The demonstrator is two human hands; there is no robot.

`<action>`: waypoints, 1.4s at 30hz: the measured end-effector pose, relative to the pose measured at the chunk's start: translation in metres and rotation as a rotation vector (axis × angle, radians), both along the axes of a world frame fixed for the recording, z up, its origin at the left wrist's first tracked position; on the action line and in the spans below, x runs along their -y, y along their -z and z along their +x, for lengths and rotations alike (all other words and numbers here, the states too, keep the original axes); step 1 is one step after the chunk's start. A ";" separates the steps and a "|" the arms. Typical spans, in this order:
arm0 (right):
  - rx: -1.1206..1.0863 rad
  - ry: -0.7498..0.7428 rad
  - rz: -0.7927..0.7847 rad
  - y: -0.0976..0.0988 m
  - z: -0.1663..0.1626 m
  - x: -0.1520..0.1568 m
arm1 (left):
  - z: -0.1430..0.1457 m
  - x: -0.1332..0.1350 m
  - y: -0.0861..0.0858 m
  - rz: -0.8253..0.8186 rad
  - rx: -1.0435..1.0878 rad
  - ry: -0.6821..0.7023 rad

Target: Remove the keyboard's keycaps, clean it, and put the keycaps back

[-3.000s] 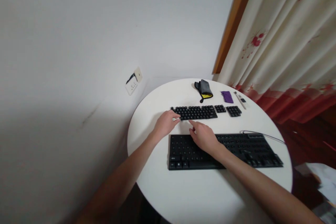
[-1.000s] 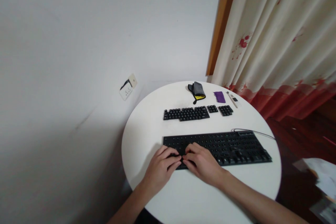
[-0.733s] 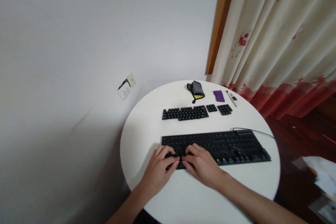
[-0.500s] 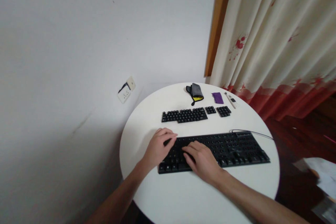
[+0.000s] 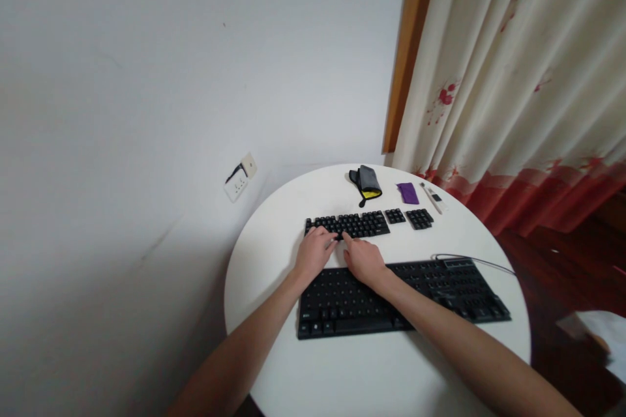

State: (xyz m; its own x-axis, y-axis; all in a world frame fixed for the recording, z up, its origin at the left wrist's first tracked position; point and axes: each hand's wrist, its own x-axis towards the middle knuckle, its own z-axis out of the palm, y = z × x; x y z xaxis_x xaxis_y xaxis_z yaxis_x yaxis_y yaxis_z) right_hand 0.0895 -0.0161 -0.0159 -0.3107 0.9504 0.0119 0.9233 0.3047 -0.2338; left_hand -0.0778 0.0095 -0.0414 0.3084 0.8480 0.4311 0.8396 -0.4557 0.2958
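Loose black keycaps (image 5: 359,224) lie in tight rows on the round white table (image 5: 274,228). At the front edge of this group my left hand (image 5: 313,253) bends its fingers over the caps, with thumb and index slightly apart. Beside it, my right hand (image 5: 366,260) stretches its index finger onto a front-row cap, its other fingers curled. No cap shows clearly in either hand. Below my wrists lies a black keyboard (image 5: 342,293), its bottom row capped and much of its middle showing bare key stems. My right forearm covers part of it.
Two smaller keycap groups (image 5: 419,218) sit right of the main one. Behind them are a folded grey and yellow cloth (image 5: 369,180), a purple cloth (image 5: 407,193) and a white stick-like tool (image 5: 433,199). A cable (image 5: 474,260) runs off the right edge. The wall has a socket (image 5: 237,185).
Both hands have moved forward from over the keyboard to the front edge of the loose keycaps. My right index finger now reaches onto a cap. The view has shifted slightly.
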 end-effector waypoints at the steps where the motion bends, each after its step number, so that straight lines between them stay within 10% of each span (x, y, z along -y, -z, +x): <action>1: 0.013 -0.005 -0.004 0.001 -0.001 -0.001 | 0.000 0.000 0.001 -0.008 -0.022 0.007; 31: -0.097 -0.131 0.188 -0.004 0.002 -0.011 | -0.008 0.013 -0.016 -0.137 -0.039 0.045; 42: -0.622 -0.235 0.027 0.000 0.064 0.080 | 0.012 0.107 -0.043 -0.329 0.276 0.265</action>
State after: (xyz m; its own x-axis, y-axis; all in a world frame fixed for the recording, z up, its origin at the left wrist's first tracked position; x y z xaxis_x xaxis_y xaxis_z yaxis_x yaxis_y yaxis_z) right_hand 0.1539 -0.0965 -0.0157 -0.4376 0.8549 0.2785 0.5269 0.4948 -0.6911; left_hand -0.0660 -0.0978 0.0016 0.4434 0.8608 0.2499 0.5779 -0.4877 0.6543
